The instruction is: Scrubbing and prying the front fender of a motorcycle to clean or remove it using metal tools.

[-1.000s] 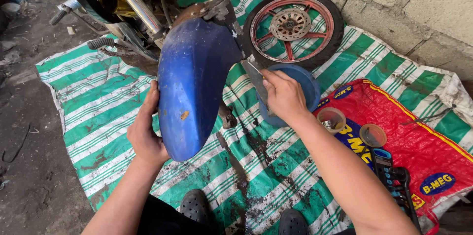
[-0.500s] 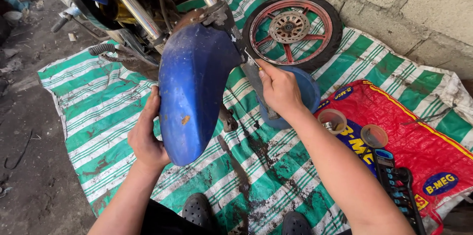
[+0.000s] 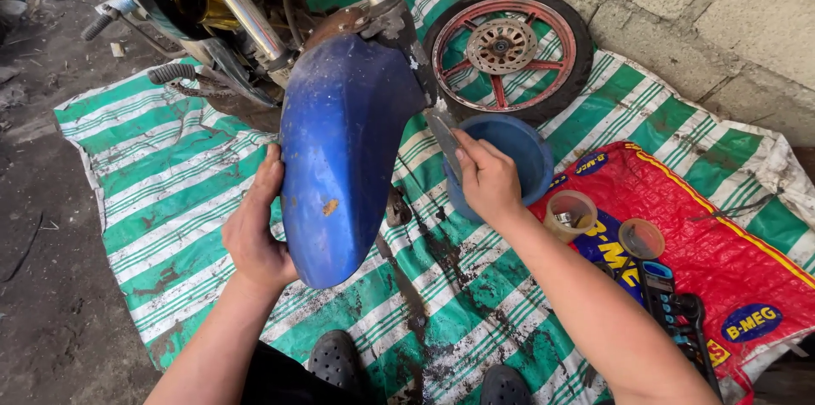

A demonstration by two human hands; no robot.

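Both hands grip: left hand (image 3: 255,231) fingers curl on blue fender (image 3: 344,150) edge; right hand (image 3: 486,176) clasps grey tool (image 3: 443,137) beside bowl (image 3: 518,154).

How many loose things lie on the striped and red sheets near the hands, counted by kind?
Wheel with red spokes: 1
Blue bowl: 1
Small clear cups: 2
Tool case: 1
Total: 5
The left hand holds the blue fender; the right hand grips a flat metal tool.

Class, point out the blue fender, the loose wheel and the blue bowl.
blue fender (image 3: 340,159), head view, middle of its outer face.
loose wheel (image 3: 503,47), head view, its hub.
blue bowl (image 3: 531,154), head view, inner wall.
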